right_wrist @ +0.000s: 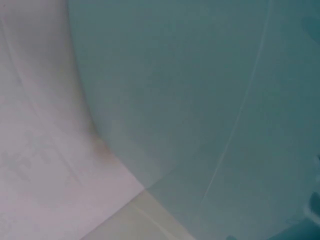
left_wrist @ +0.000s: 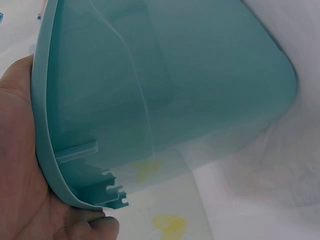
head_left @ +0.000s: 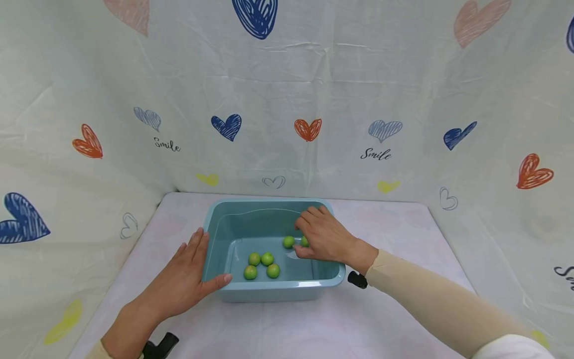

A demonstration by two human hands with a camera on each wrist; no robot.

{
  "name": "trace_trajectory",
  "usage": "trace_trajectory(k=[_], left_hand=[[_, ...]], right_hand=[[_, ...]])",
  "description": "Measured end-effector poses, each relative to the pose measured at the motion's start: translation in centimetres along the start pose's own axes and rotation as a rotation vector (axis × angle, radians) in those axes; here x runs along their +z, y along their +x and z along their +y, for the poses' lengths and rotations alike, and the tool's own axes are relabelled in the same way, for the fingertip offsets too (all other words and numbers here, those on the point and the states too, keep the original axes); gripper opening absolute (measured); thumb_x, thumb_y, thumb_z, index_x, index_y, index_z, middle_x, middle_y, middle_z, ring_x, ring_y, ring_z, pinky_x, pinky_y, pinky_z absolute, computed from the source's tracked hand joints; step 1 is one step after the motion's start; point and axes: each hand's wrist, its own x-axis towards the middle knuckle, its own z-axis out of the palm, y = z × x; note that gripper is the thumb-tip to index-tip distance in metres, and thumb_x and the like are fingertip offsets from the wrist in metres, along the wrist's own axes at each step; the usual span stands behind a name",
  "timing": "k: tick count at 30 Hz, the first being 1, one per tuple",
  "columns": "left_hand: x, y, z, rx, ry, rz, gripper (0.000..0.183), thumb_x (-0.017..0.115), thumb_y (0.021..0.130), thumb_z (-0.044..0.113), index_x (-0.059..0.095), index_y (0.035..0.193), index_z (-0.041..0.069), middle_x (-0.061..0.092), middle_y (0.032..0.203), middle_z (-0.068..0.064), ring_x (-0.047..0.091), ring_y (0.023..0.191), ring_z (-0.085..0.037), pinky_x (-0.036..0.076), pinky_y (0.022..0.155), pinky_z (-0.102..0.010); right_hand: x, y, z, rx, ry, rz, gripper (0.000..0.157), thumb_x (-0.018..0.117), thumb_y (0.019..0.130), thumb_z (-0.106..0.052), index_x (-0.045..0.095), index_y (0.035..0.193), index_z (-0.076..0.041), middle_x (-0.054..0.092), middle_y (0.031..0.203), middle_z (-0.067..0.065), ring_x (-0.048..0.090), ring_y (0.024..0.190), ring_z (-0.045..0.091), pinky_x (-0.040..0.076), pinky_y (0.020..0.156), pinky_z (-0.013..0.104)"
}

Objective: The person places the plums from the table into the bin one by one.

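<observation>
A light blue-green plastic basin (head_left: 277, 285) stands on the table, with several small, round, lime-like green fruits (head_left: 273, 270) on its floor. My left hand (head_left: 181, 279) rests against the basin's left side, fingers straight along the outside and thumb across the front-left corner. In the left wrist view its palm lies along the rim (left_wrist: 42, 110). My right hand (head_left: 327, 237) reaches over the right part of the basin, fingers bent and thumb spread apart from them. One green fruit (head_left: 305, 241) shows between thumb and fingers, partly hidden; another (head_left: 289, 242) lies just left of it.
The pale tabletop (head_left: 381, 219) spreads around the basin. A white sheet (head_left: 341, 99) printed with hearts hangs behind and at both sides. Black wrist devices (head_left: 357, 279) sit under both wrists. The right wrist view shows mostly the basin's outer wall (right_wrist: 165, 90).
</observation>
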Motion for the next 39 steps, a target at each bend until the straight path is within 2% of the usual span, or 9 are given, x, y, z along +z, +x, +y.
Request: trace_trajectory(k=[3,6,9,12,15,22,29,39], left_hand=[[0.0,0.0,0.0,0.0,0.002,0.002,0.123,0.057,0.093,0.079,0.014,0.164,-0.011,0.012,0.173,-0.031,0.022,0.157,-0.051,0.021,0.125,-0.07],[0.0,0.0,0.0,0.001,0.006,0.005,0.123,0.057,0.093,0.08,0.015,0.164,-0.011,0.012,0.173,-0.031,0.023,0.157,-0.051,0.021,0.125,-0.07],[0.0,0.0,-0.1,-0.002,0.01,0.006,0.123,0.057,0.093,0.079,0.015,0.164,-0.011,0.012,0.173,-0.031,0.023,0.157,-0.051,0.021,0.125,-0.07],[0.1,0.0,0.0,-0.006,0.007,0.005,0.122,0.059,0.093,0.078,0.015,0.164,-0.011,0.011,0.173,-0.031,0.022,0.157,-0.051,0.02,0.125,-0.07],[0.1,-0.1,0.1,-0.009,-0.001,0.002,0.122,0.059,0.093,0.078,0.014,0.164,-0.011,0.01,0.173,-0.031,0.022,0.158,-0.051,0.02,0.125,-0.07],[0.4,0.1,0.3,-0.011,-0.015,0.012,0.124,0.059,0.092,0.079,0.014,0.164,-0.01,0.01,0.173,-0.03,0.021,0.158,-0.051,0.02,0.125,-0.07],[1.0,1.2,2.0,-0.005,-0.049,0.008,0.126,0.056,0.091,0.082,0.012,0.165,-0.01,0.009,0.174,-0.03,0.019,0.159,-0.05,0.017,0.127,-0.069],[1.5,2.6,4.3,0.034,-0.02,0.012,0.124,0.053,0.093,0.082,0.013,0.164,-0.012,0.01,0.173,-0.031,0.017,0.16,-0.048,0.018,0.127,-0.067]], right_hand=[[-0.1,-0.2,-0.1,0.044,-0.032,0.031,0.035,0.076,0.09,-0.039,0.069,0.107,-0.01,0.067,0.1,0.003,0.058,0.093,0.023,0.044,0.079,0.038],[-0.5,-0.8,-0.4,0.136,-0.05,0.068,0.037,0.075,0.092,-0.036,0.068,0.112,-0.006,0.068,0.107,0.008,0.06,0.098,0.028,0.048,0.084,0.043],[-1.1,-1.7,-0.8,0.242,-0.042,0.078,0.044,0.073,0.094,-0.037,0.067,0.121,-0.002,0.069,0.119,0.013,0.063,0.109,0.033,0.052,0.093,0.05],[-2.0,-3.2,-1.2,0.322,-0.017,0.051,0.055,0.071,0.097,-0.039,0.064,0.131,0.004,0.067,0.13,0.019,0.062,0.122,0.038,0.051,0.102,0.057],[-2.8,-4.8,-1.8,0.381,0.008,0.0,0.064,0.069,0.1,-0.042,0.059,0.14,0.007,0.063,0.141,0.022,0.058,0.133,0.041,0.047,0.11,0.063],[-4.0,-7.8,-3.0,0.487,0.063,-0.145,0.079,0.059,0.104,-0.055,0.046,0.156,0.004,0.047,0.161,0.023,0.041,0.153,0.042,0.03,0.12,0.073],[-4.7,-9.8,-2.9,0.578,0.051,-0.186,0.086,0.058,0.103,-0.058,0.041,0.158,0.006,0.039,0.166,0.023,0.031,0.158,0.041,0.02,0.123,0.075],[-5.1,-11.8,-2.0,0.678,0.101,-0.21,0.086,0.058,0.103,-0.055,0.039,0.157,0.01,0.037,0.166,0.027,0.029,0.158,0.046,0.015,0.122,0.078]])
